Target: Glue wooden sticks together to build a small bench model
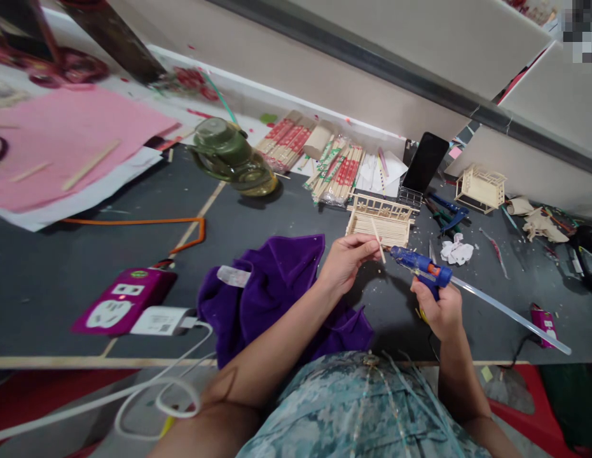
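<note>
My left hand (349, 259) pinches a thin wooden stick (378, 240) that points up and away. A blue glue gun (422, 264) is held in my right hand (441, 308), its nozzle just right of the stick. From the gun's back a long clear glue stick (510, 313) juts out to the right. Behind my left hand lies a small wooden piece with a railing (384, 222) on the dark table. A purple cloth (271, 286) is spread beside and under my left forearm.
A green glass jug (233, 156), packs of chopsticks (341, 172), a phone (425, 162) and a small wooden model (481, 187) stand behind. Pliers (451, 216) and crumpled paper (456, 249) lie right. At left are a magenta power strip (126, 299) and pink sheets (61, 140).
</note>
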A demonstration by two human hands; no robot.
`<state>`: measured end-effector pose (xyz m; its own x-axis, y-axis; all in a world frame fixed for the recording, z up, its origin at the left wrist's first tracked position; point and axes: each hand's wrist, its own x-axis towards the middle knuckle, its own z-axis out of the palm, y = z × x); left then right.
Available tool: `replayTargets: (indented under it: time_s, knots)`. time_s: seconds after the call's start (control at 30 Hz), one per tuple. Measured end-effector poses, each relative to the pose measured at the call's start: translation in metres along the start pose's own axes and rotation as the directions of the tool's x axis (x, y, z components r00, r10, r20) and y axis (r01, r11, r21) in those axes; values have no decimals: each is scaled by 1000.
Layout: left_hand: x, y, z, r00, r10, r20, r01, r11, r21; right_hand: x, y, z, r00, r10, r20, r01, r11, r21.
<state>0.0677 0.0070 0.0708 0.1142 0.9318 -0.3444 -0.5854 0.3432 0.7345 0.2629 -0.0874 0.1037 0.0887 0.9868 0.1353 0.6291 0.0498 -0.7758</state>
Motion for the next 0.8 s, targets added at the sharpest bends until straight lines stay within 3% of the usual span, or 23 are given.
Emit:
replayTargets:
  time_s: [0.8]
  knots:
    - [0,3,0,1000,29,13,-28,999,-27,0,-5,-3,994,-100,-33,98,994,-51]
